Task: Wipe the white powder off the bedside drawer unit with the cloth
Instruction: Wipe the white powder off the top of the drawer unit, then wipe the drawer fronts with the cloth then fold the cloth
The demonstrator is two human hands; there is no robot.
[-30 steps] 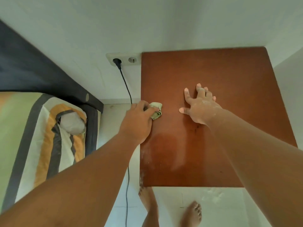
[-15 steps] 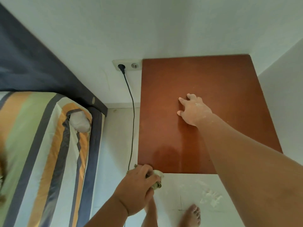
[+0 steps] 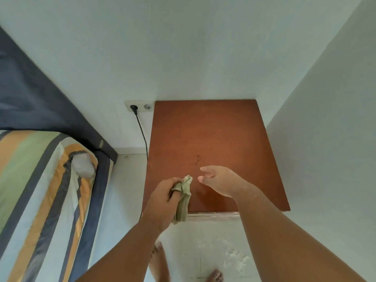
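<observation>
Cloth (image 3: 183, 198), pale green and crumpled, hangs from the left hand (image 3: 162, 202), whose fingers are curled tight around its upper part; the loose end dangles down past the front edge of the bedside drawer unit (image 3: 213, 135). The unit's reddish-brown top stands in the corner where the two white walls meet, and only faint pale smudges and a few small dark specks show on it. The right hand (image 3: 219, 183) hovers above the near part of the top, just beside the cloth, its fingers loosely spread and holding nothing; white powder dusts its back and wrist. More white powder (image 3: 236, 259) lies scattered on the pale floor in front of the unit, near two bare feet. A black cable (image 3: 142, 135) runs down from a wall socket (image 3: 139, 106) left of the unit. A striped bed (image 3: 40, 190) fills the left side
</observation>
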